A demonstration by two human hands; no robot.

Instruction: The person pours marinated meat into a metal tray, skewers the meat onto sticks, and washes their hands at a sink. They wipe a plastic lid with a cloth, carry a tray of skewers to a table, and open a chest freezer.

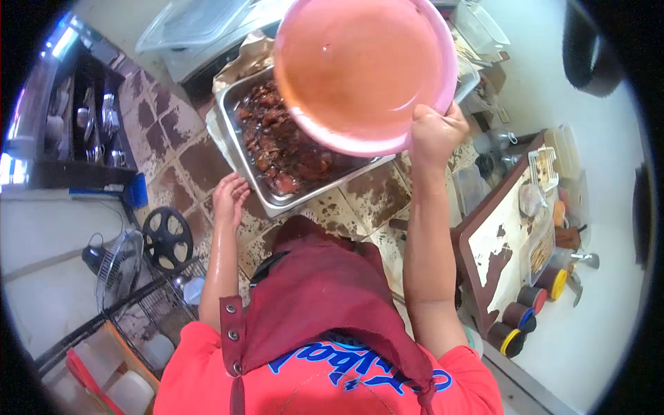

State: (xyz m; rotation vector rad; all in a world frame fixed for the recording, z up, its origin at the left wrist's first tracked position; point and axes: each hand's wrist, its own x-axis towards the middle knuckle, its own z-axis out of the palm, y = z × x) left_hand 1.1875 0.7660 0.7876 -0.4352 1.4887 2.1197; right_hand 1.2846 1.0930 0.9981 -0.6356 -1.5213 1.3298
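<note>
My right hand [437, 131] grips the rim of a large pink basin [448, 66], which is tilted over a metal tray. A thin orange-brown film of liquid coats the basin's inside. Below it, the rectangular metal tray [271, 206] holds dark marinated meat pieces [277, 149] in brown liquid. The basin hides the tray's upper right part. To the left of the tray, my left hand [230, 200] is held with its fingers apart and nothing in it, close to the tray's rim.
A brown-edged table [494, 242] on the right carries containers and several dark jars with coloured lids [517, 315]. A clear plastic lid [197, 24] lies at the upper left. A fan [114, 266] and wire rack [162, 304] stand lower left, above patchy floor tiles [207, 166].
</note>
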